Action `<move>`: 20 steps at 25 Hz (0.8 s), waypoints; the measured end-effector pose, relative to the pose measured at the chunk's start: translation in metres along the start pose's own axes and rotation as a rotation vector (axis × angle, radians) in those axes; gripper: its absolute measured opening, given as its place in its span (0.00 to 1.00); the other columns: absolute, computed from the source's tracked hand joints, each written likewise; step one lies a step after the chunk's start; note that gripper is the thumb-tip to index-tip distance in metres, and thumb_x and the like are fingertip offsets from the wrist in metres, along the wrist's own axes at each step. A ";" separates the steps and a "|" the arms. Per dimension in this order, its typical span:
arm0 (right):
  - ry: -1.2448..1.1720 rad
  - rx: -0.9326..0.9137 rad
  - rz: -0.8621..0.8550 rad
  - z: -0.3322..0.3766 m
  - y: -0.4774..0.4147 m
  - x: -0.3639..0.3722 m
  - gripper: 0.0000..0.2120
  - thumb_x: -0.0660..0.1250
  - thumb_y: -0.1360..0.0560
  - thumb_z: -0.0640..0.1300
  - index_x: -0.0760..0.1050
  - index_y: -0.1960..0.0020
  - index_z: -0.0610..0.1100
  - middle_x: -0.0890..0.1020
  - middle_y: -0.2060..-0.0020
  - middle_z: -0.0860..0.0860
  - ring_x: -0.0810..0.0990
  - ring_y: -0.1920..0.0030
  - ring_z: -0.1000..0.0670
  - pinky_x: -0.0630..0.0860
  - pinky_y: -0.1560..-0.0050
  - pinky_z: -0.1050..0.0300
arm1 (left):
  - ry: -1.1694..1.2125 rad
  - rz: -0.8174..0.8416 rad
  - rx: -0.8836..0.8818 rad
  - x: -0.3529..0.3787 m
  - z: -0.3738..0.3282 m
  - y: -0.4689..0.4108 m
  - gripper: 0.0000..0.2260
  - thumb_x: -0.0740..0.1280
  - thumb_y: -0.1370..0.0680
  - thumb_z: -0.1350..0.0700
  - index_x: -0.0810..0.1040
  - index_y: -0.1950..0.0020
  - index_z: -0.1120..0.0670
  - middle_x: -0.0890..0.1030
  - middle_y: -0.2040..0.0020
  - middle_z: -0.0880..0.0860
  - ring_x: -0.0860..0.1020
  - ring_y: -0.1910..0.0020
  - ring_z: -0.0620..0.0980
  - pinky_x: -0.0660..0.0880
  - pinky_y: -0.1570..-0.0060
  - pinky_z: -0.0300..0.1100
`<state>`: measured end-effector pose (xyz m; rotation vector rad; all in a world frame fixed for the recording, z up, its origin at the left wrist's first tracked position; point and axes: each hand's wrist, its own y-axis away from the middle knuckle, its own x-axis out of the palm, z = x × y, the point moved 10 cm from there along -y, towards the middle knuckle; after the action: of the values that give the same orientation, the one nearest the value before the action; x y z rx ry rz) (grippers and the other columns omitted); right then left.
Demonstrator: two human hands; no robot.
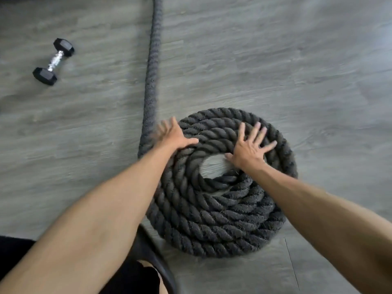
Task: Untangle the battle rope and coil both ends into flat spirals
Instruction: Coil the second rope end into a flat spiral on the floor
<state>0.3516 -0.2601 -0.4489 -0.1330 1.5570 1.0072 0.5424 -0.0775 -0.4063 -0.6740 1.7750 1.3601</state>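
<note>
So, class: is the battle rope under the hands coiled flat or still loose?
Coiled flat: the battle rope lies in concentric rings around a bare centre, one straight tail running away.

Battle rope (212, 219): thick twisted fibre, dark charcoal, matt, coarse and fuzzy with stray hairs along the strands. Floor (275, 60): grey wood-grain planks, smooth, low sheen. Dumbbell (53, 61): 2 black hexagonal heads, matt and rubber-like; bright chromed metal handle, glossy, with a knurled grip. Forearms bare, without sleeves.
</note>
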 end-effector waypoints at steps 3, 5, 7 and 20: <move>-0.153 0.261 0.029 -0.044 0.022 0.029 0.60 0.70 0.28 0.66 0.29 0.20 0.44 0.32 0.23 0.32 0.30 0.22 0.33 0.43 0.33 0.16 | -0.241 0.127 0.326 0.025 -0.070 -0.019 0.68 0.75 0.41 0.28 0.32 0.21 0.52 0.36 0.21 0.64 0.36 0.22 0.65 0.38 0.31 0.73; -0.146 0.270 -0.004 -0.044 0.013 0.037 0.55 0.67 0.24 0.63 0.30 0.19 0.43 0.33 0.23 0.30 0.30 0.23 0.31 0.45 0.33 0.16 | -0.330 0.149 0.413 0.039 -0.082 -0.030 0.70 0.75 0.44 0.27 0.31 0.21 0.53 0.36 0.21 0.64 0.36 0.23 0.66 0.39 0.32 0.75; -0.127 0.253 -0.031 -0.040 0.002 0.038 0.52 0.65 0.23 0.62 0.31 0.19 0.43 0.35 0.23 0.29 0.30 0.23 0.30 0.46 0.32 0.16 | -0.289 0.147 0.454 0.041 -0.078 -0.042 0.72 0.75 0.46 0.26 0.32 0.21 0.54 0.38 0.20 0.63 0.40 0.22 0.66 0.42 0.29 0.72; 0.160 -0.017 0.196 0.094 -0.124 -0.042 0.54 0.68 0.23 0.61 0.27 0.20 0.49 0.31 0.22 0.36 0.28 0.22 0.36 0.46 0.27 0.22 | -0.154 0.045 0.206 -0.033 0.017 -0.134 0.69 0.73 0.43 0.25 0.39 0.20 0.61 0.49 0.21 0.65 0.54 0.25 0.66 0.58 0.30 0.62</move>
<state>0.5083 -0.2941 -0.4684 -0.0748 1.7323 1.1867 0.6708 -0.1011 -0.4532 -0.4089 1.7839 1.2039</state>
